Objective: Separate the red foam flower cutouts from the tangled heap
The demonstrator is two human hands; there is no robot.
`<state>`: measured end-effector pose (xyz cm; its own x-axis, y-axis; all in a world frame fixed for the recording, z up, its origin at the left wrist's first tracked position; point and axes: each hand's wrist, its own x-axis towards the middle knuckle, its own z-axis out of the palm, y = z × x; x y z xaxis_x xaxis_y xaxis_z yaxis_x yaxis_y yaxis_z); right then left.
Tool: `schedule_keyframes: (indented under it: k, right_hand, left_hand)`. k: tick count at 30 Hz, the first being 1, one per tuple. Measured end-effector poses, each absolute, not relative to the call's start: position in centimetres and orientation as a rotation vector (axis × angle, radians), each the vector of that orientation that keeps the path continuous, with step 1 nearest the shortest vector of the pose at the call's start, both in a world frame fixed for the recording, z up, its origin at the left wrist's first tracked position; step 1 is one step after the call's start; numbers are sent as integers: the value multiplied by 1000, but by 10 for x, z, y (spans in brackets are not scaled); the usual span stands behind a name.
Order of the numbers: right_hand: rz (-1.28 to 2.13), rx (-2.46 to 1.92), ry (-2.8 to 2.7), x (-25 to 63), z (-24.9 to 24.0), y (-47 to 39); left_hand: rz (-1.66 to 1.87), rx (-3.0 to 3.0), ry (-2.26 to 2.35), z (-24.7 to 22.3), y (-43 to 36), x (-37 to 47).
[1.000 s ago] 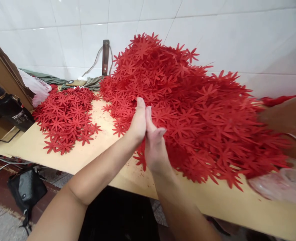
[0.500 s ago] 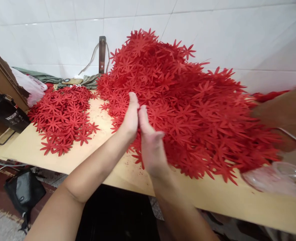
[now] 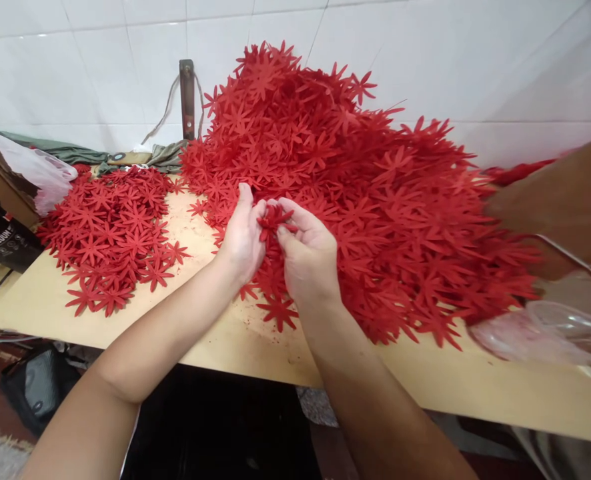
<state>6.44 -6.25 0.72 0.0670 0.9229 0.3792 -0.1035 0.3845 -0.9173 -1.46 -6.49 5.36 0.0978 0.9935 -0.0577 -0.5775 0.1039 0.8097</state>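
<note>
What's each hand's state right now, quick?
Left hand: open, palm turned inward; whether its fingertips touch anything is unclear.
Right hand: closed, pinching a red, flower-shaped cutout.

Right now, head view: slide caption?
Right hand holds a red, narrow-petalled flower shape beside the left hand, before a large red heap of similar shapes on a pale tabletop.

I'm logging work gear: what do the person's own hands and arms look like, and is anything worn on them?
The left hand and right hand are bare, without gloves. No sleeve, watch or bracelet shows on either arm; rings can't be ruled out, as parts are hidden.
</note>
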Motion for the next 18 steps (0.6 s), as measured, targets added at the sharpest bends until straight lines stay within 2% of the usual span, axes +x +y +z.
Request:
schedule_keyframes:
  k: [7, 12, 18]
  right_hand:
    - [809, -951, -1262, 69, 7, -46]
    - [564, -1056, -1490, 85, 12, -44]
    - [392, -1204, -1678, 174, 50, -74]
  left_hand:
    - [1249, 615, 662, 45, -60, -14]
    - [1188, 703, 790, 35, -59, -22]
    - [1134, 825, 917, 36, -55, -35]
